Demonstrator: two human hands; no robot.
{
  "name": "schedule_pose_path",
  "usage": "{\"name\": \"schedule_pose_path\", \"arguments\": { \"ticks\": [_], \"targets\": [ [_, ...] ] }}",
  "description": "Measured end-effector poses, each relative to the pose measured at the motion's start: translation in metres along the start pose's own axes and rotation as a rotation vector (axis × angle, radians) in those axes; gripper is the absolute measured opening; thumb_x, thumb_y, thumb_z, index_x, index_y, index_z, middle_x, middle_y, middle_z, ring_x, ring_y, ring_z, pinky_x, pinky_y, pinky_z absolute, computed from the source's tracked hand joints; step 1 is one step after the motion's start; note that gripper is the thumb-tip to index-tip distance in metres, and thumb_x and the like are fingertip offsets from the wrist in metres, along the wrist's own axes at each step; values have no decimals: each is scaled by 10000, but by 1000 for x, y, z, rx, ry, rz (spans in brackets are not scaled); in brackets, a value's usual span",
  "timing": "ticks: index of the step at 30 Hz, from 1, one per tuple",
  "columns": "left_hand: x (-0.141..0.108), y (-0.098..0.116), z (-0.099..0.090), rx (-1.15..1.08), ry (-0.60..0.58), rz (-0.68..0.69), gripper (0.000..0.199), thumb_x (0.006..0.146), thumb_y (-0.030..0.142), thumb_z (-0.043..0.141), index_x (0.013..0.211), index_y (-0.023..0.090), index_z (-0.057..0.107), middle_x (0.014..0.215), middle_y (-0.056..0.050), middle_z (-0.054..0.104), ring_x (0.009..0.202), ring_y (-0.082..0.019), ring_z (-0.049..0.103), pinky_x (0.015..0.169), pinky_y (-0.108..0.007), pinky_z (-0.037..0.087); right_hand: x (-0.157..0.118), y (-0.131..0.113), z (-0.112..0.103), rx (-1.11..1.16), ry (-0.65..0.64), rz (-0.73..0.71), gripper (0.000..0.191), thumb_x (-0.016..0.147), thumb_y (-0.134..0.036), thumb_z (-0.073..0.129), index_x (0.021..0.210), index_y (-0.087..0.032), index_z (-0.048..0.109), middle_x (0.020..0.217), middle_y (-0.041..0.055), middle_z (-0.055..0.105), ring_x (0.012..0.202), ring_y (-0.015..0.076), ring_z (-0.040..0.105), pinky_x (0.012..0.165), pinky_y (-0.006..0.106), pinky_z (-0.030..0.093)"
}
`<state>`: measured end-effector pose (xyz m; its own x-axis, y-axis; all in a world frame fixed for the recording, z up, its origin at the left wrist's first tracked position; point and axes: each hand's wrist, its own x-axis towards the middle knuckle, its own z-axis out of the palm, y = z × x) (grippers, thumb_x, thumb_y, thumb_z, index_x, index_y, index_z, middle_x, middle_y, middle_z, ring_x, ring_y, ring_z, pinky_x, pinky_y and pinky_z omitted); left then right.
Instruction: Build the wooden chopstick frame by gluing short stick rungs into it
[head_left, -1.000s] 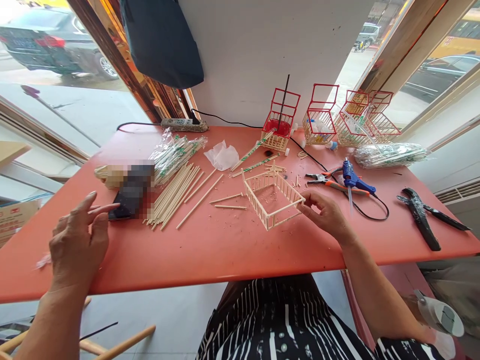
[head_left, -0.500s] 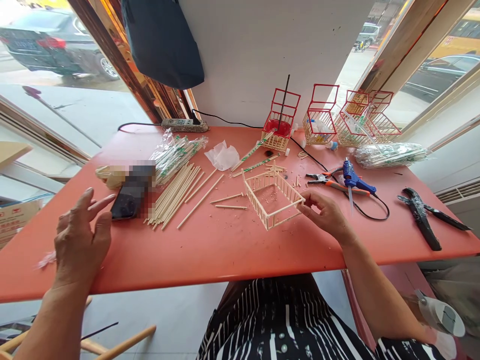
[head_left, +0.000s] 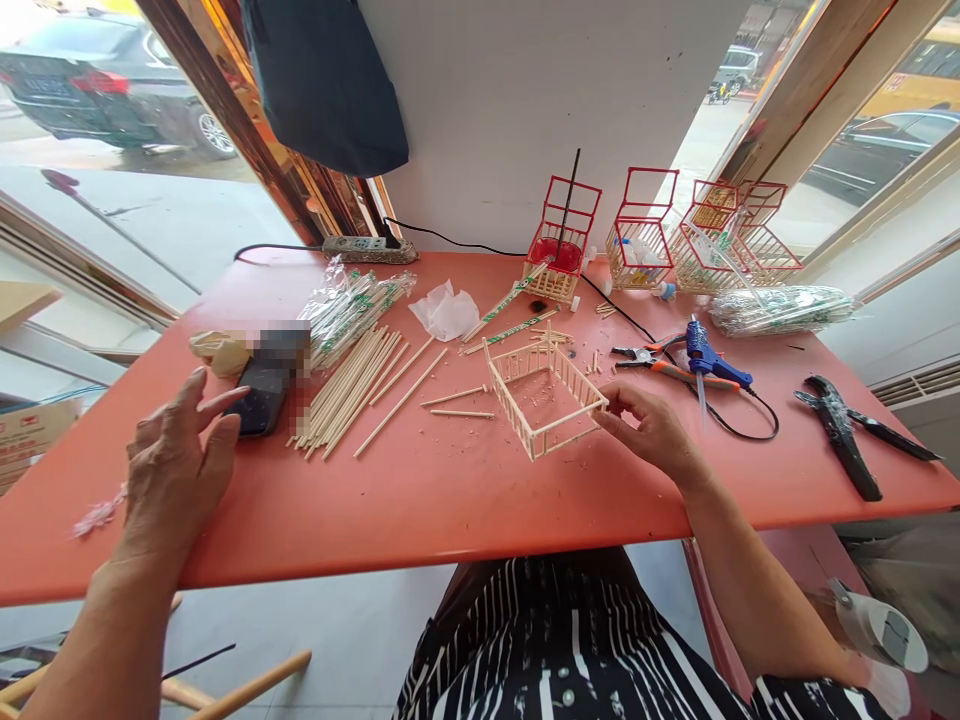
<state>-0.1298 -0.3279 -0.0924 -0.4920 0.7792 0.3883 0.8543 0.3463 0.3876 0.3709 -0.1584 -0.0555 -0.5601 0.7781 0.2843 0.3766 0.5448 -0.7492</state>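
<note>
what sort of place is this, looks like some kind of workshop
Probably a small craft workspace facing a street: a glue gun and loose sticks lie on the table with a stick basket, and a car shows outside.

L hand (head_left: 180,465) has moved a bit to the R & slightly fwd vs. 1 s ago. Phone (head_left: 259,410): near end also shifted R, approx. in step w/ the hand. Pink scrap (head_left: 99,514) at the hand's L, partly hidden before, now shows more, i.e. hand & wrist cover less of it.
</note>
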Motion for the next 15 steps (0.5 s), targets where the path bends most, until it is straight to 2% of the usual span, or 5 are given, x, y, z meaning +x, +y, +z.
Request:
{"name": "schedule_pose_path", "arguments": {
  "ticks": [3,9,15],
  "targets": [
    [1,-2,2,10,-27,-14,796,994,559,391,1654,114,381,1389,-203,737,1515,-368,480,1249,-646,331,-1,0,0,-6,-2,5,271,1013,-445,653,873,-214,637,779,-2,585,690,138,527,650,267,443],
    [-1,-5,2,-42,44,-35,860,947,591,442,1674,141,356,1522,-177,652,1507,-392,457,1236,-645,365,-1,3,0,-8,2,9,274,1008,-451,656,882,-208,642,786,1,596,694,136,535,646,259,446],
    [-3,-5,0,-45,55,-37,850,941,561,453,1667,126,368,1443,-176,709,1480,-400,482,1220,-676,377,-1,3,1,-2,2,6,245,1002,-424,667,882,-211,646,781,-3,595,685,135,536,638,254,447]
  ]
}}
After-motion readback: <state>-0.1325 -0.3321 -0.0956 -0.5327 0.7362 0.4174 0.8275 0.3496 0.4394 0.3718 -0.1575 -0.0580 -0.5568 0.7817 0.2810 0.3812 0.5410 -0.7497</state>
